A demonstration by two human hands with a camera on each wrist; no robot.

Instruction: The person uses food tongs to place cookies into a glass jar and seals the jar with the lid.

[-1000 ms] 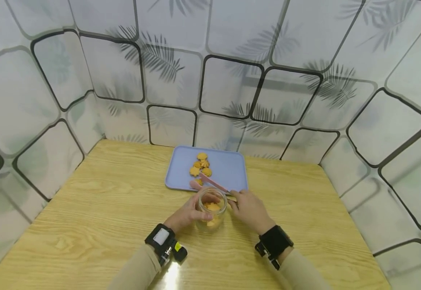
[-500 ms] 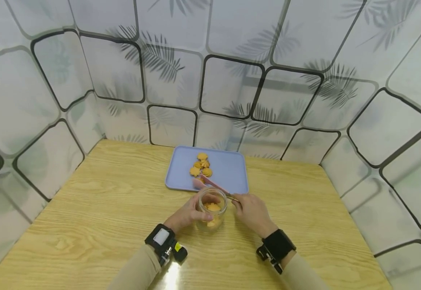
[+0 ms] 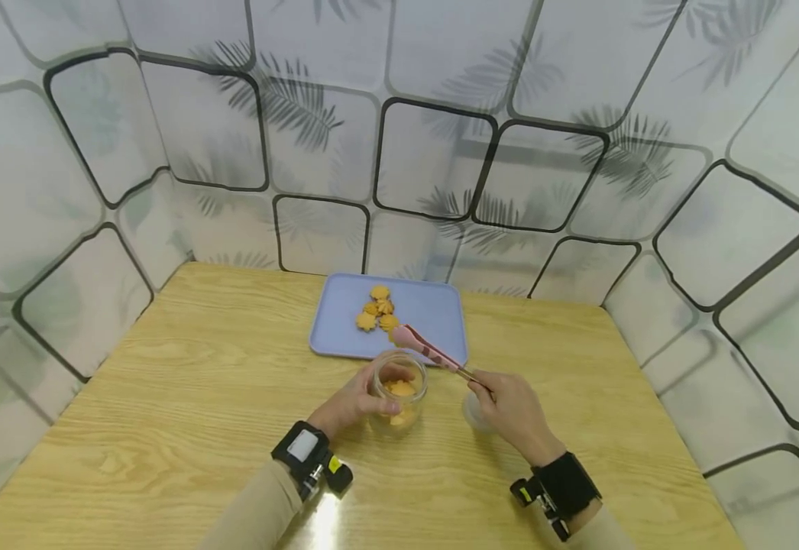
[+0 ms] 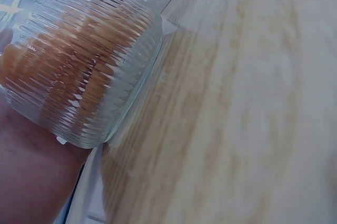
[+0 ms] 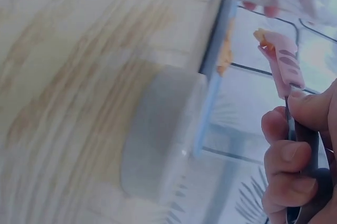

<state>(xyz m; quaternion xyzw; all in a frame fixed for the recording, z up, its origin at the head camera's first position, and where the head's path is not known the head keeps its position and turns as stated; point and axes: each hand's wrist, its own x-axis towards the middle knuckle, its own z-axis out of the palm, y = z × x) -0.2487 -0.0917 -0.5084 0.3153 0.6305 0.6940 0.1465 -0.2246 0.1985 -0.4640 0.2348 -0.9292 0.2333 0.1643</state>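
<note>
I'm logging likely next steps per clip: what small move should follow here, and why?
Probably bring the tongs over the jar and lower the cookie in: the tongs pinch it, the jar's mouth is open, and other cookies already lie inside.

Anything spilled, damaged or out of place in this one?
Nothing stands out: the left hand holds a jar without visible damage, the right hand grips tongs holding a cookie, and the loose cookies lie on the tray.

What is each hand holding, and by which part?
Left hand: the jar, by its side. Right hand: the tongs, by the handle; their tips pinch a cookie.
</note>
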